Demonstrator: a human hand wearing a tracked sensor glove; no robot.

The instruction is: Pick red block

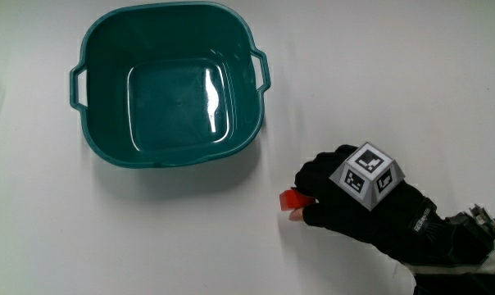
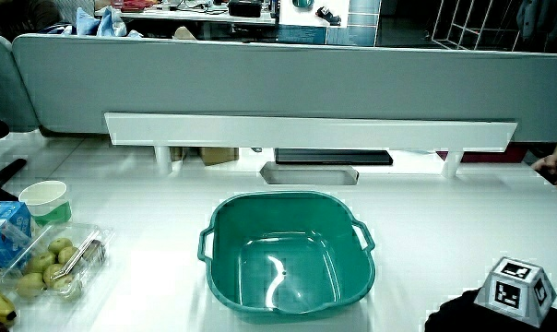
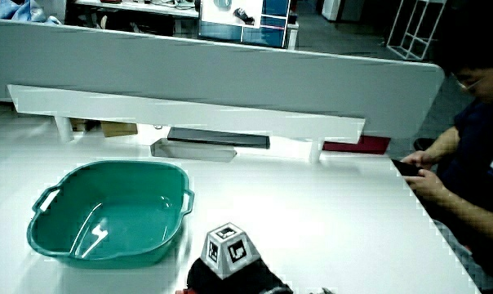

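Note:
In the main view a small red block point(image 1: 292, 201) lies on the white table, nearer to the person than the teal basin point(image 1: 108, 90). The black-gloved hand point(image 1: 354, 205) is down on the block, its fingertips curled around the block's end and hiding part of it. The patterned cube point(image 1: 366, 174) sits on the hand's back. Both side views show only the hand's back point(image 2: 463, 318) point(image 3: 230, 279) and the cube point(image 2: 515, 290) point(image 3: 228, 249); the block is hidden there.
The basin point(image 2: 288, 196) point(image 3: 108, 166) has two handles and holds nothing. In a side view a paper cup point(image 2: 43, 198), a blue carton point(image 2: 4, 235) and a clear box of fruit point(image 2: 57, 263) stand at the table's edge beside the basin. A low partition point(image 2: 306, 83) bounds the table.

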